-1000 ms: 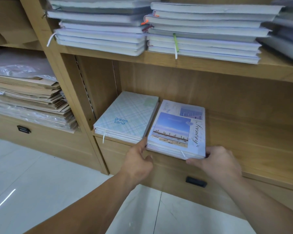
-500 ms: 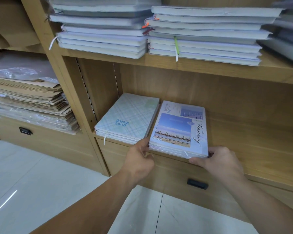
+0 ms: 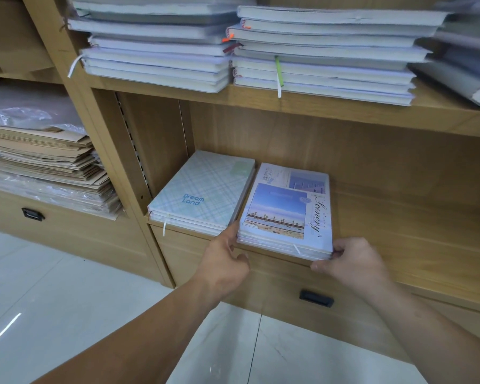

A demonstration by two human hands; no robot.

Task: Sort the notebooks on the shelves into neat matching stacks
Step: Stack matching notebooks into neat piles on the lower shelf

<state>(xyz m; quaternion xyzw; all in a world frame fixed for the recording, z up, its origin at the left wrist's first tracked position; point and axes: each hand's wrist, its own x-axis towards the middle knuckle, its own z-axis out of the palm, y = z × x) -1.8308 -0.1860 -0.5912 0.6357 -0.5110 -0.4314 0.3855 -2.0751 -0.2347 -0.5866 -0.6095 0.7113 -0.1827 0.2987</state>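
A stack of glossy lilac notebooks (image 3: 286, 209) lies flat on the smooth, wood-grain lower shelf (image 3: 399, 217), its near edge flush with the shelf's front lip. The top cover carries a rectangular seaside photograph and the word Scenery in looping script. A thin white ribbon bookmark (image 3: 297, 248) hangs from the near edge.

The left hand (image 3: 225, 261) holds the stack's near-left corner. Its forefinger lies up the left side, in the narrow gap, and its thumb bends in below the front edge (the other fingers are hidden). The right hand (image 3: 355, 261) grips the near-right corner with curled fingers, thumb tucked under the edge.

Just left of this stack, almost touching it, lies a stack of pale plaid Dream Land notebooks (image 3: 203, 195), matte and squared.

Above it, a thick wooden upper shelf (image 3: 316, 106) carries two tall piles of grey-white hardback notebooks (image 3: 324, 59), page edges outward. Their edges are uneven, and a green ribbon (image 3: 279, 70) dangles over the shelf's lip.

Below the stack sits a wooden drawer front with a recessed black rectangular handle (image 3: 316, 298).

Far to its left, in the next bay, lies a ragged heap of brown paper envelopes (image 3: 39, 162) under crinkled clear plastic (image 3: 25, 115).

Beneath everything spreads a glossy white tiled floor (image 3: 67, 300).
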